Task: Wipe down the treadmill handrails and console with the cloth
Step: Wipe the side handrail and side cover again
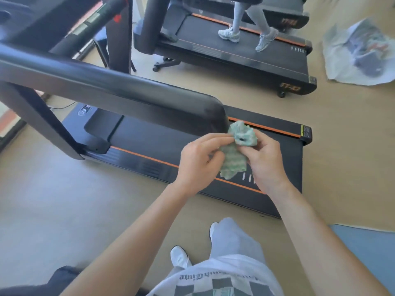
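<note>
A crumpled green and white cloth (236,154) hangs between both my hands, just in front of the rounded end of the black handrail (132,90). My left hand (197,163) pinches its left edge and my right hand (264,159) pinches its upper right part. The cloth's top sits close beside the rail's end; whether it touches is unclear. The handrail runs from upper left to centre, above the treadmill's black deck (154,142) with orange stripes. The console is out of view.
I stand on the tan floor beside the deck. A second treadmill (245,54) behind it carries a walking person (245,22). A plastic-wrapped bundle (361,54) lies on the floor at upper right. A blue mat (367,251) is at lower right.
</note>
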`<state>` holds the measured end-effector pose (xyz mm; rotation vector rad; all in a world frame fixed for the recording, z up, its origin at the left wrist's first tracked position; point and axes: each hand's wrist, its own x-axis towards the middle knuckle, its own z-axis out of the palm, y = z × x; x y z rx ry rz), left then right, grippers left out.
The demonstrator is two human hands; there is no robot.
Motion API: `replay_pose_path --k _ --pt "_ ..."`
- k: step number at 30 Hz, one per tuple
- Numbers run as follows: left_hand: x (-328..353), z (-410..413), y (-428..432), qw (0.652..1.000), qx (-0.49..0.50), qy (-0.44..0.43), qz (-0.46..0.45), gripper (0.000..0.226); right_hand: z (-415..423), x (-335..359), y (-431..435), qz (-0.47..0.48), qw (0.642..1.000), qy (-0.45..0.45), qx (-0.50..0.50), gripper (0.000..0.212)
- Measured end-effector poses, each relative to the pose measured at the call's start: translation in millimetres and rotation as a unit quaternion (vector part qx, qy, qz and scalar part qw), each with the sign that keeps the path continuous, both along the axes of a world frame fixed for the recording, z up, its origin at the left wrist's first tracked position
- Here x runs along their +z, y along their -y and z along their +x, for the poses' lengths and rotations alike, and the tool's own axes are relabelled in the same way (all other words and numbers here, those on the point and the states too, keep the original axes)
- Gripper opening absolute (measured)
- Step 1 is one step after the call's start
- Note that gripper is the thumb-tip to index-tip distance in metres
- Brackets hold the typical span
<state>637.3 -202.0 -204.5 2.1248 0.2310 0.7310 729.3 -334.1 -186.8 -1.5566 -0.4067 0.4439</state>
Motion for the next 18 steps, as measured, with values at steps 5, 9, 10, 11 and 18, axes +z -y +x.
replay_pose_path --k 5,9,10,11,18 --pt "9.4 -1.0 -25.4 0.975 0.218 0.045 0.008 0.043 41.3 25.9 -29.1 -0.043 0.989 0.138 0.002 0.017" --pt "4.0 11.7 -23.4 0.961 0.27 -0.003 0.054 0.051 61.4 46.3 -68.7 -0.07 0.944 0.277 0.166 0.019" --pt "3.2 13.8 -20.3 0.958 0.28 -0.003 0.056 0.051 63.0 43.4 -74.2 -0.078 0.927 0.305 0.204 0.027" --pt "1.6 15.1 -18.2 0.955 0.292 0.0 0.059 0.051 64.3 37.0 -76.4 -0.087 0.908 0.34 0.23 0.033" --pt "-15.5 22.6 -9.6 0.948 0.314 0.009 0.051 0.057 79.6 -38.9 -33.3 0.014 0.916 0.326 0.232 0.041"
